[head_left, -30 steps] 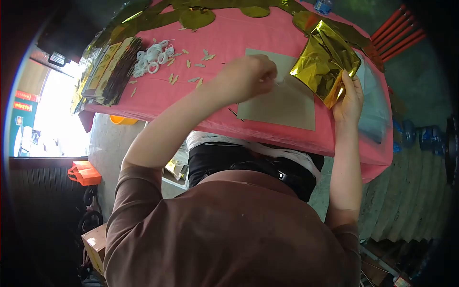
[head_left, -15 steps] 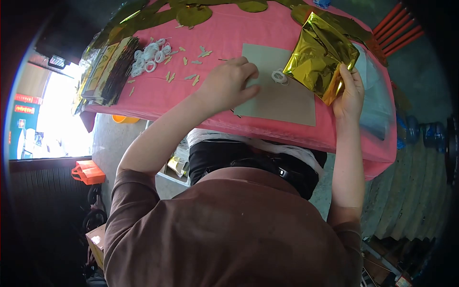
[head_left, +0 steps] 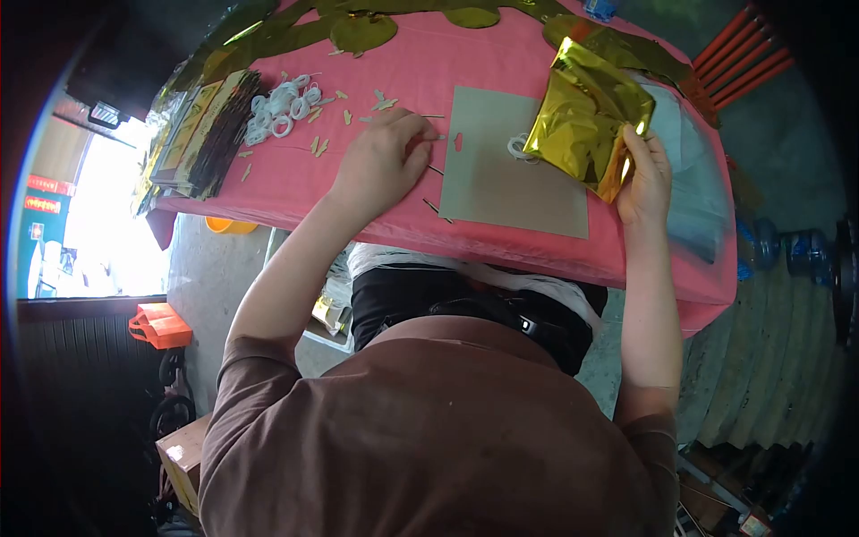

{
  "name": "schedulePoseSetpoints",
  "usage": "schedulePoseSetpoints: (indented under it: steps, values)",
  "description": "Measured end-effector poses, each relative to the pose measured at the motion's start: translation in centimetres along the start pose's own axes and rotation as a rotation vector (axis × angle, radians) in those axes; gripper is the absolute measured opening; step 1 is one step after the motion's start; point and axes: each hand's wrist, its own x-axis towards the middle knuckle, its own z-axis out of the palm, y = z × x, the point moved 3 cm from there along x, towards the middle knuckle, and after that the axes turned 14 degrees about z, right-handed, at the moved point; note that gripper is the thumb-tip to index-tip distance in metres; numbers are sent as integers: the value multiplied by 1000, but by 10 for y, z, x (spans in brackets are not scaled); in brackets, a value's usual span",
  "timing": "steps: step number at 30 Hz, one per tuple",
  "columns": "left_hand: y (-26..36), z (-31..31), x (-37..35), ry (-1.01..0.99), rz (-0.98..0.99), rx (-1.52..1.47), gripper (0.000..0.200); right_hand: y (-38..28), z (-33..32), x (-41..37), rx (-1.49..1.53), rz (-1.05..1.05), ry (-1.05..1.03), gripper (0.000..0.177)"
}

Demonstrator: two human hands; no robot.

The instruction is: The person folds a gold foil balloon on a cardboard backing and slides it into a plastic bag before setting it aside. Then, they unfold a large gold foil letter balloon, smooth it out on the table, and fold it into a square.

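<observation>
My right hand (head_left: 648, 177) grips the lower right edge of a shiny gold foil sheet (head_left: 591, 116), thumb in front. The foil is held tilted over the right part of a grey-brown card (head_left: 510, 192) with a small hang-hole at its left edge. A coil of white cord (head_left: 519, 147) lies on the card beside the foil, partly covered by it. My left hand (head_left: 380, 159) rests left of the card, its fingers curled together. A small pale bit shows at its fingertips, too small to name. Thin dark sticks (head_left: 437, 209) lie near that hand and the card.
On the pink-covered table (head_left: 295, 183) are a heap of white cord coils (head_left: 284, 107), small gold pieces (head_left: 319, 146) and stacked packets (head_left: 201, 134). Flat gold foil shapes (head_left: 364, 30) line the far edge. Clear plastic (head_left: 689, 192) lies at right.
My left hand has moved left off the card, uncovering its hang-hole, and its fingers have curled in. My right hand and the gold foil have shifted slightly left.
</observation>
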Motion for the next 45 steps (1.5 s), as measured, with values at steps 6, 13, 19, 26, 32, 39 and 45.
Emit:
schedulePoseSetpoints:
  steps: [6, 13, 19, 26, 32, 39, 45]
  values:
    - [9, 0, 11, 104, 5, -94, 16, 12, 33, -12, -154, 169, -85, 7]
    - [26, 22, 33, 58, 218, -149, 25, 31, 31, 6, -277, 349, -94, 4]
    - [31, 57, 43, -60, 359, -158, 40, 28, 28, 11, -423, 428, -85, 4]
    - [36, 67, 41, -197, 320, -66, 51, 12, 31, 17, -755, 548, -174, 14]
    - [35, 73, 39, -229, 303, -18, 52, -3, 41, 6, -1013, 446, -156, 25]
    - [39, 77, 41, -239, 275, 29, 52, -16, 30, -9, -1424, -114, 52, 26]
    - [46, 79, 42, -254, 250, 84, 53, -3, 41, -15, -1443, -580, -148, 28]
